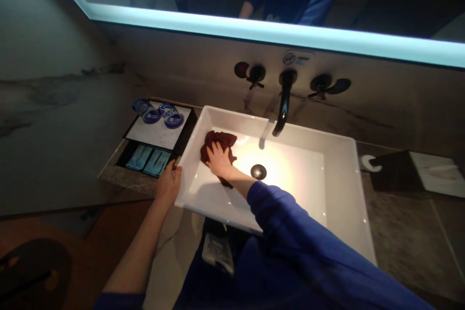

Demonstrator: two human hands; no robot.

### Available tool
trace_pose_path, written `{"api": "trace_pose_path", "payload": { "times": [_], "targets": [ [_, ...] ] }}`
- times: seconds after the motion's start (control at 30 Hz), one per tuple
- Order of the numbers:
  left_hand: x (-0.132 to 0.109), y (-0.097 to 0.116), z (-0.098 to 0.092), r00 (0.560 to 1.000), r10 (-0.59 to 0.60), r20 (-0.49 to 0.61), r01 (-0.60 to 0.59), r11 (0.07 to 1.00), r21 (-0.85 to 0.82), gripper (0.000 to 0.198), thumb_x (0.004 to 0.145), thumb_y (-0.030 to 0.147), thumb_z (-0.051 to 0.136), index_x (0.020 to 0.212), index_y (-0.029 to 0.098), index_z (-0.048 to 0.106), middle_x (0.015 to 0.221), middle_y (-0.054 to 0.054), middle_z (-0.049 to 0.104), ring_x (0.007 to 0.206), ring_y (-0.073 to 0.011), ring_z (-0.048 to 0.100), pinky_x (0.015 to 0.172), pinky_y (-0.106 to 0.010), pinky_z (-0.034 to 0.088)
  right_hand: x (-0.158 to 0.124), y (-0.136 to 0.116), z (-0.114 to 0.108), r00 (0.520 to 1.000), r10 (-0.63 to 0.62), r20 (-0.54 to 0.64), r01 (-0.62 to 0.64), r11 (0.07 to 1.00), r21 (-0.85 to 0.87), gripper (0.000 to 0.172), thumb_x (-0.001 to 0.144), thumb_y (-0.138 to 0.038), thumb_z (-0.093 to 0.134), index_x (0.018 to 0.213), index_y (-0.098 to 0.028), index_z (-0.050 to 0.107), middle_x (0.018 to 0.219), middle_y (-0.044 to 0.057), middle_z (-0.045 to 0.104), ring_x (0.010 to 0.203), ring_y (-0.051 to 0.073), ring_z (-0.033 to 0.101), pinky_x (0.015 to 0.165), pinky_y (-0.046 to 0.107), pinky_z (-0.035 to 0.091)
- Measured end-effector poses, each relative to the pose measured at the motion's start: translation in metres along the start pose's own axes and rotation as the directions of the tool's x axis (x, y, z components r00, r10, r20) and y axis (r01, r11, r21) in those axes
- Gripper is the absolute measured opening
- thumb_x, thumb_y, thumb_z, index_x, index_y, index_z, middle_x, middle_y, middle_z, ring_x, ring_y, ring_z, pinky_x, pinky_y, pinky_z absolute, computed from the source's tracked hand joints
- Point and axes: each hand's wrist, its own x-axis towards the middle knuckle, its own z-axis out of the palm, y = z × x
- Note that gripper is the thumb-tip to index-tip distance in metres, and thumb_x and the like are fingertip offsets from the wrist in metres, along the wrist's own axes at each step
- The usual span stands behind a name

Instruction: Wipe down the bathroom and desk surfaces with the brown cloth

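My right hand (219, 160) reaches into the white rectangular sink (308, 193) and holds a bunched dark brown cloth (228, 138) against the basin's left side. Its fingers are somewhat spread over the cloth, which hides the palm side. Outside the basin, my left hand (169, 185) rests at the left wall near the front corner, thumb and fingers apart, with nothing seen in it. A round dark drain (258, 171) lies to the right of the cloth. Above the basin, a black spout (284, 106) comes out of the wall.
Left of the sink, two upturned glasses with blue covers (174, 120) stand on a black box (156, 131) above blue packets (157, 161). Black tap handles (257, 75) flank the spout. A tissue box (417, 174) sits at right. A lit mirror edge (232, 26) runs above.
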Motion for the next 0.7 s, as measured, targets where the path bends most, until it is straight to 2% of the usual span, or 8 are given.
{"api": "trace_pose_path", "payload": {
  "times": [0.07,0.13,0.2,0.23,0.4,0.5,0.6,0.7],
  "targets": [
    [0.000,0.000,0.000,1.000,-0.019,0.006,0.019,1.000,0.015,0.062,0.085,0.046,0.031,0.130,0.008,0.049,0.121,-0.020,0.061,0.114,-0.0318,0.056,0.100,-0.047,0.043,-0.031,-0.005,0.004,0.978,-0.200,0.063,0.198,0.979,0.042,0.063,0.088,-0.041,0.052,0.144,-0.018,0.033,0.153,0.018,0.022,0.141,0.036,0.014,0.103,0.068,0.020],
    [0.000,0.000,0.000,0.999,-0.039,0.001,0.039,0.999,0.023,0.063,0.085,0.046,0.029,0.130,0.007,0.048,0.124,-0.021,0.059,0.118,-0.0330,0.054,0.102,-0.048,0.042,-0.066,0.000,0.006,0.905,-0.414,0.101,0.404,0.908,0.109,0.055,0.089,-0.038,0.051,0.140,-0.023,0.040,0.152,0.013,0.027,0.140,0.034,0.019,0.104,0.064,0.023],
    [0.000,-0.001,0.000,0.999,-0.051,-0.012,0.051,0.998,0.031,0.063,0.085,0.047,0.028,0.130,0.007,0.049,0.124,-0.022,0.058,0.119,-0.0343,0.053,0.102,-0.050,0.041,-0.103,0.016,0.004,0.842,-0.532,0.091,0.513,0.841,0.171,0.046,0.091,-0.034,0.046,0.136,-0.024,0.046,0.150,0.009,0.033,0.138,0.030,0.025,0.107,0.057,0.026],
    [0.000,-0.001,0.001,0.999,-0.048,-0.015,0.049,0.998,0.038,0.064,0.085,0.047,0.028,0.130,0.007,0.049,0.124,-0.022,0.058,0.118,-0.0351,0.053,0.101,-0.051,0.041,-0.122,0.028,0.001,0.837,-0.541,0.083,0.519,0.832,0.194,0.044,0.092,-0.032,0.045,0.134,-0.024,0.049,0.149,0.008,0.036,0.137,0.028,0.028,0.107,0.054,0.027],
    [-0.001,-0.001,0.003,1.000,0.005,0.011,-0.006,0.996,0.089,0.065,0.085,0.047,0.026,0.128,0.004,0.051,0.122,-0.023,0.059,0.117,-0.0360,0.053,0.102,-0.050,0.041,-0.223,0.121,-0.031,0.885,-0.435,0.166,0.403,0.894,0.196,0.044,0.086,-0.032,0.051,0.128,-0.022,0.055,0.143,0.012,0.043,0.130,0.027,0.037,0.105,0.047,0.033],
    [0.001,-0.001,0.004,0.999,0.040,-0.001,-0.040,0.994,0.097,0.062,0.086,0.045,0.027,0.126,0.005,0.052,0.122,-0.021,0.059,0.117,-0.0330,0.053,0.103,-0.047,0.042,-0.264,0.175,-0.051,0.917,-0.296,0.266,0.279,0.955,0.099,0.044,0.082,-0.029,0.055,0.125,-0.023,0.057,0.135,0.011,0.049,0.123,0.027,0.043,0.102,0.046,0.035],
    [0.003,-0.003,0.006,0.999,0.046,0.002,-0.046,0.993,0.111,0.057,0.088,0.042,0.028,0.126,0.006,0.053,0.119,-0.020,0.061,0.113,-0.0319,0.056,0.100,-0.047,0.043,-0.262,0.206,-0.058,0.970,-0.077,0.232,0.093,0.994,-0.057,0.047,0.081,-0.024,0.053,0.128,-0.021,0.056,0.137,0.012,0.047,0.122,0.030,0.041,0.100,0.048,0.034],
    [0.005,-0.005,0.008,0.999,0.042,0.012,-0.043,0.991,0.124,0.054,0.089,0.039,0.029,0.126,0.007,0.053,0.119,-0.019,0.061,0.113,-0.0313,0.056,0.099,-0.046,0.043,-0.217,0.211,-0.055,0.988,0.038,0.150,-0.016,0.989,-0.150,0.051,0.084,-0.022,0.048,0.135,-0.023,0.050,0.144,0.012,0.039,0.125,0.033,0.035,0.096,0.050,0.034]
  ]
}}
